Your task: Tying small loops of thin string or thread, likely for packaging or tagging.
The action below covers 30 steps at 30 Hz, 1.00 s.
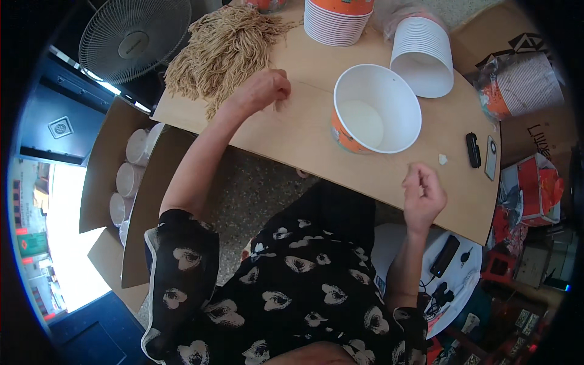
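Note:
My left hand (261,92) is closed, fingers curled, above the table beside a heap of tan, string-like strands (228,48). A thin, faint bit shows below its fingertips, too blurred to name. Right of that hand stands a large paper bucket (401,115), white inside with an orange printed outside. Its mouth faces me and I see only its pale bottom within. My right hand (424,198) hovers near the table's front edge, below the bucket and apart from it. Its fingers are curled together, and whatever they may hold is hidden.
Stacked paper buckets (337,27) stand at the back, with another white stack (423,58) lying tilted beside them. A wrapped stack (520,85) rests at the right. A black clip-like object (473,150) lies near the table's right edge. A fan (134,42) and a carton of tubs (128,179) flank the left.

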Motion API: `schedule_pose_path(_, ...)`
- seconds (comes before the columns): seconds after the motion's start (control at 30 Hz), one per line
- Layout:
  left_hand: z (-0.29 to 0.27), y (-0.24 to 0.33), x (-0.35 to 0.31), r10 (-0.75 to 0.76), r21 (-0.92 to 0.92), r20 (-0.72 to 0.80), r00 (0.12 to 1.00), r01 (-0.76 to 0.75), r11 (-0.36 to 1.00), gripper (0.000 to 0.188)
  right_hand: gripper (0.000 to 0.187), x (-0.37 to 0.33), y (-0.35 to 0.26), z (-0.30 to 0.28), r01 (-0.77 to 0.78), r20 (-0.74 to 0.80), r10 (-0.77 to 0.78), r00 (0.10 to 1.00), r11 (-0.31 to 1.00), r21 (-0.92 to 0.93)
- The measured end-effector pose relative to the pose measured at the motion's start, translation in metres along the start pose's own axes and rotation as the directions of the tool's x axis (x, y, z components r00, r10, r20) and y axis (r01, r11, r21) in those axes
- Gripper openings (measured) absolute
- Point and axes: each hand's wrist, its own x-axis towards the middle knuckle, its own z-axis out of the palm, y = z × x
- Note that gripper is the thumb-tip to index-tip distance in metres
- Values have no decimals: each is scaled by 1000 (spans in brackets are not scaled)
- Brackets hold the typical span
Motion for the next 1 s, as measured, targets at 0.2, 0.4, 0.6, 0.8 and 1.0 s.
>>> schedule_pose_path(0.2,4,-15,-7,20,-47,-27,999,-21,999,6,6,-37,-10,20,-122,160,104,982,987,107)
schedule_pose_path(0.4,18,24,-23,307,229,-264,914,-250,941,11,7,-55,-10,43,-81,224,40,974,980,180)
schedule_pose_path(0.6,56,136,-68,185,-212,-289,939,-251,945,13,19,-57,-4,54,9,197,-55,979,974,226)
schedule_pose_path(0.8,93,216,-100,66,-714,-266,962,-243,657,21,55,-65,-11,53,-349,383,87,920,629,695)
schedule_pose_path(1.0,85,245,-105,-166,-973,-71,984,-32,227,35,57,-84,-12,40,-438,382,223,897,566,698)
